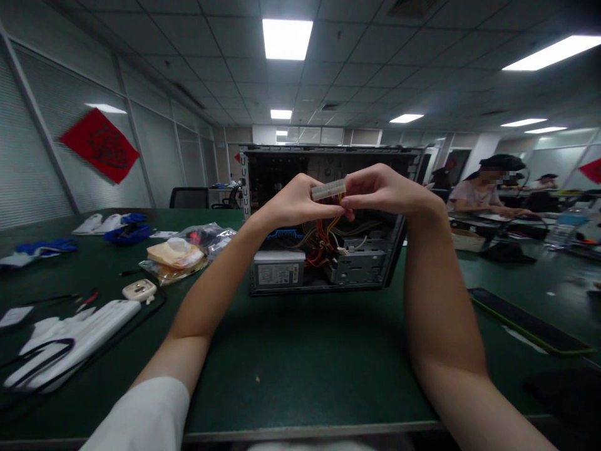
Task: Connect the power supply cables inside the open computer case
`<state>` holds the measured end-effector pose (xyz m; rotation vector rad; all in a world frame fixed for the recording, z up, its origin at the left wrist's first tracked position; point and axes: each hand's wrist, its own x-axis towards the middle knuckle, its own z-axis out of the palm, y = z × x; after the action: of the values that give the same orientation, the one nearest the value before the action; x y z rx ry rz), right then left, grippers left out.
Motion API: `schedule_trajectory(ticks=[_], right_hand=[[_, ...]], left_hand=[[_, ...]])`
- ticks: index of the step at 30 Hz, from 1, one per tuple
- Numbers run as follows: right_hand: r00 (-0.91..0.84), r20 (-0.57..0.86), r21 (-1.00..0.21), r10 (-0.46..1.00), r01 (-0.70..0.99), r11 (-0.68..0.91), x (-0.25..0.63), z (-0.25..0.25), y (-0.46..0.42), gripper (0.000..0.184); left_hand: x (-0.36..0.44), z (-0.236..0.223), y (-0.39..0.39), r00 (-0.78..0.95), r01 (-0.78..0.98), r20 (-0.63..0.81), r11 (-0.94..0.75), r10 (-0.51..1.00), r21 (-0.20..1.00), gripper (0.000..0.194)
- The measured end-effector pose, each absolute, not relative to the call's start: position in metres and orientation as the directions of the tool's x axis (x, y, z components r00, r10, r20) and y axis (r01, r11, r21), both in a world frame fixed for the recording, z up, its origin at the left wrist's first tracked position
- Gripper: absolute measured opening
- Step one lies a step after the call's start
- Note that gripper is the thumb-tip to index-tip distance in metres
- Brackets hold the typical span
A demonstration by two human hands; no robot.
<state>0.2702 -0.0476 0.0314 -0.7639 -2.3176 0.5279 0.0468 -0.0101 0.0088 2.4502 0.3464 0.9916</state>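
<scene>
- Plug point(328, 190), long and pale, is up between the two hands, in front of the open side of the computer case point(245, 188); the case stands on the green counter point(300, 357).
- Orange and yellow wires point(334, 223) show just under the plug and seem to join it to the bundle inside the case.
- Weight should be slight; the plug looks like hard, stiff plastic, fairly smooth, while the wires look bendy and likely tug back a little.
- Best hold is probably on the plug's solid ends or long sides, since pulling on the wires could strain them.
- Left hand point(298, 202) is closed around the plug's left end, thumb stretched along beneath it.
- Right hand point(379, 188) pinches at the right end with thumb and bent fingers; exactly which fingertips press is hard to tell.
- Both forearms reach forward and upward, angled inward, so the hands nearly meet; the right wrist bends sharply, the left lies straighter.
</scene>
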Motion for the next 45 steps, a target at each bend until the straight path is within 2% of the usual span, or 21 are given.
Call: schedule_trajectory(ticks=[7, 14, 21, 30, 37, 41, 43, 45], right_hand=[[-0.607, 0.459, -0.539, 0.649, 0.39, 0.746, 0.274, 0.031, -0.048, 0.03], [-0.611, 0.461, -0.524, 0.644, 0.398, 0.753, 0.273, 0.03, -0.045, 0.029], [-0.629, 0.467, -0.517, 0.622, 0.377, 0.769, 0.274, 0.03, -0.044, 0.029], [-0.629, 0.441, -0.499, 0.64, 0.421, 0.757, 0.269, 0.031, -0.042, 0.027], [-0.589, 0.414, -0.449, 0.694, 0.532, 0.718, 0.258, 0.033, -0.046, 0.021], [-0.59, 0.421, -0.474, 0.689, 0.505, 0.722, 0.255, 0.03, -0.041, 0.02], [-0.587, 0.446, -0.505, 0.675, 0.458, 0.732, 0.256, 0.028, -0.038, 0.021], [-0.577, 0.481, -0.527, 0.661, 0.412, 0.743, 0.257, 0.026, -0.035, 0.022]], left_hand=[[0.046, 0.011, -0.013, 0.685, 0.092, 0.622, -0.892, 0.379, 0.442, 0.021], [0.044, 0.011, -0.009, 0.631, 0.165, 0.677, -0.918, 0.379, 0.36, 0.022], [0.04, 0.016, -0.002, 0.72, 0.097, 0.573, -0.874, 0.392, 0.476, 0.029], [0.032, 0.019, -0.004, 0.73, 0.163, 0.575, -0.911, 0.369, 0.378, 0.029], [0.032, 0.016, -0.001, 0.752, 0.145, 0.539, -0.894, 0.378, 0.425, 0.03], [0.031, 0.016, 0.004, 0.754, 0.13, 0.525, -0.874, 0.394, 0.469, 0.034], [0.031, 0.016, 0.007, 0.735, 0.129, 0.561, -0.891, 0.381, 0.436, 0.034], [0.031, 0.016, 0.008, 0.68, 0.129, 0.651, -0.929, 0.338, 0.347, 0.032]])
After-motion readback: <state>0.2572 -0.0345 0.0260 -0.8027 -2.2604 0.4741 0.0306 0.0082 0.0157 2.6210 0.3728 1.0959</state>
